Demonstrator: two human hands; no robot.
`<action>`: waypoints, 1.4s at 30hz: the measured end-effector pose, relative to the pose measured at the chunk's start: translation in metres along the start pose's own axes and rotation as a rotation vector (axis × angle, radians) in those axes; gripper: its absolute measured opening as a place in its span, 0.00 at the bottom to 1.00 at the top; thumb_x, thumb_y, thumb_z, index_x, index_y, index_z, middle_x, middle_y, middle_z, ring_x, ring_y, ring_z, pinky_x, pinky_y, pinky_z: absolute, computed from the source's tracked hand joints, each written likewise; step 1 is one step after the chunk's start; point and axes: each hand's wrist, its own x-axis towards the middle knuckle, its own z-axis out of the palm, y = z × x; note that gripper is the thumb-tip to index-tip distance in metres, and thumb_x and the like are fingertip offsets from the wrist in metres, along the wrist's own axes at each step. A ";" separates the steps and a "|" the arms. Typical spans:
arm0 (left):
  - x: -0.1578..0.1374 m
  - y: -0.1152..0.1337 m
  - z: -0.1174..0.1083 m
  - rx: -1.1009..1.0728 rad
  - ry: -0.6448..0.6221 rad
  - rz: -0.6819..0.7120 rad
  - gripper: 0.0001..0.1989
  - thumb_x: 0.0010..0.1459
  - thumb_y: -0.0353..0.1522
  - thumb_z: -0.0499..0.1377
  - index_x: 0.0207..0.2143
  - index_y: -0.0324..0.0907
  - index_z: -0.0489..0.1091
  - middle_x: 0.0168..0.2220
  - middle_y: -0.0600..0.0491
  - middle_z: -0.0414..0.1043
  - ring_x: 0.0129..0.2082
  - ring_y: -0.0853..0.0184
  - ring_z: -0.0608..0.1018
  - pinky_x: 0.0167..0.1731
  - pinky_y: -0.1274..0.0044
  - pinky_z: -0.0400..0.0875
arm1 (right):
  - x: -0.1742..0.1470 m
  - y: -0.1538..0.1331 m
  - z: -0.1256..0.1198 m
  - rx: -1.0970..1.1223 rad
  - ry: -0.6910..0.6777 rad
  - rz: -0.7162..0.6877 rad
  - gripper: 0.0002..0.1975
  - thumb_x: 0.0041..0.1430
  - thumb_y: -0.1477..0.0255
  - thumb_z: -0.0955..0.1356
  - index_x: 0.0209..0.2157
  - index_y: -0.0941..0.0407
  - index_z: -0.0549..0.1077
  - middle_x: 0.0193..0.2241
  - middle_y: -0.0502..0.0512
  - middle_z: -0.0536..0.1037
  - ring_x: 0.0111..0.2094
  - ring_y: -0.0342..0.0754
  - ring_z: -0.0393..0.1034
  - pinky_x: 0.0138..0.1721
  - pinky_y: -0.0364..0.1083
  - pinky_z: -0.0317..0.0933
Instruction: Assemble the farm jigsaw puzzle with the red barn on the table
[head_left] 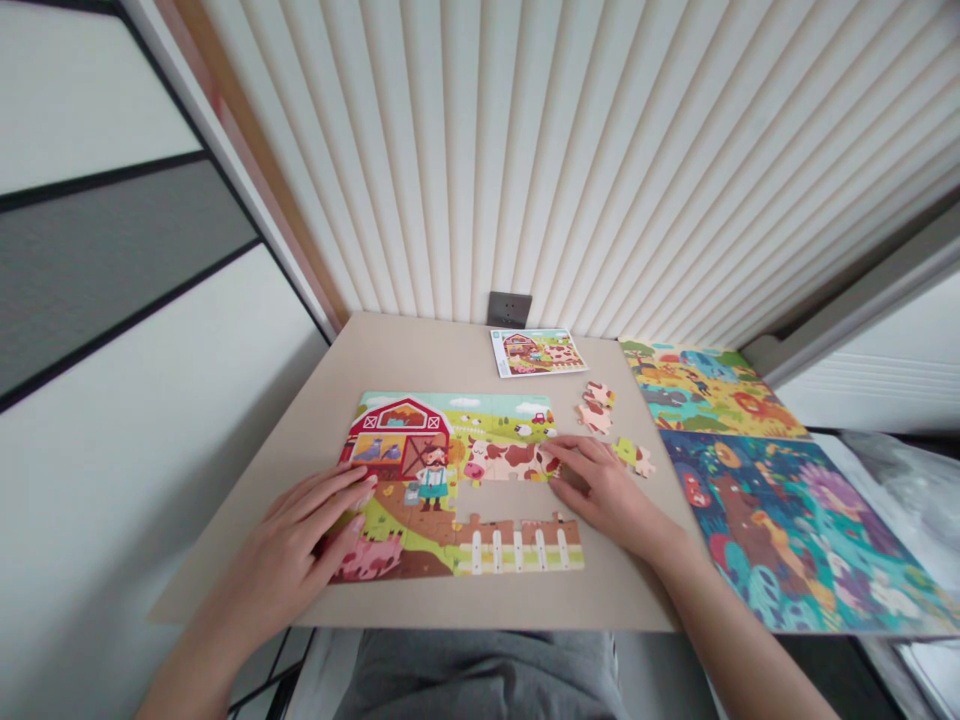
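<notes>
A partly joined farm jigsaw puzzle (405,520) lies in front of me, with a red barn, a farmer and a cow. A gap of bare tabletop shows between the cow and the fence strip (519,550). My left hand (304,535) rests over the puzzle's left edge, its fingers stretched out flat. At the cow's rear end, the fingertips of my right hand (604,490) are closed on a puzzle piece (549,461), partly hidden by them. Loose puzzle pieces (596,408) lie beyond my right hand, and another loose green and pink piece (634,456) is beside its wrist.
A card (538,352) with the full farm picture lies at the back of the beige table (420,345). On the right are a yellow animal puzzle (712,390) and a dark blue one (795,530). A pleated white screen (480,160) rises behind, near a dark socket (509,309).
</notes>
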 end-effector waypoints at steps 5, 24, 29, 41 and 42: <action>0.001 0.001 -0.001 -0.005 0.000 -0.011 0.23 0.72 0.43 0.55 0.66 0.52 0.67 0.68 0.52 0.67 0.67 0.55 0.70 0.68 0.61 0.64 | 0.000 0.005 0.003 0.039 0.005 0.006 0.29 0.68 0.71 0.70 0.68 0.46 0.67 0.61 0.60 0.72 0.61 0.58 0.69 0.64 0.61 0.64; 0.005 0.001 -0.007 0.134 -0.016 0.076 0.23 0.72 0.41 0.54 0.66 0.48 0.69 0.67 0.48 0.69 0.66 0.54 0.72 0.70 0.59 0.62 | 0.000 0.003 0.003 -0.021 0.002 -0.028 0.25 0.71 0.67 0.69 0.67 0.46 0.68 0.63 0.60 0.73 0.63 0.57 0.69 0.63 0.60 0.65; 0.050 0.047 -0.021 0.205 -0.017 0.265 0.23 0.73 0.36 0.53 0.67 0.46 0.68 0.69 0.47 0.66 0.71 0.50 0.66 0.73 0.53 0.51 | 0.002 0.003 0.004 -0.006 -0.012 -0.036 0.23 0.72 0.66 0.68 0.67 0.46 0.69 0.62 0.59 0.75 0.62 0.56 0.70 0.62 0.60 0.65; 0.157 0.092 0.036 -0.018 -0.321 0.539 0.32 0.76 0.40 0.49 0.77 0.46 0.46 0.78 0.50 0.43 0.77 0.62 0.51 0.76 0.66 0.45 | 0.003 -0.001 0.007 -0.044 0.018 -0.046 0.20 0.73 0.66 0.68 0.64 0.48 0.72 0.58 0.61 0.77 0.58 0.56 0.71 0.58 0.59 0.67; 0.156 0.090 0.038 -0.014 -0.330 0.535 0.32 0.76 0.39 0.49 0.77 0.46 0.45 0.78 0.50 0.42 0.77 0.62 0.51 0.75 0.66 0.45 | 0.003 -0.002 0.006 -0.056 0.017 -0.053 0.20 0.73 0.67 0.68 0.64 0.49 0.72 0.58 0.61 0.77 0.57 0.56 0.72 0.58 0.58 0.67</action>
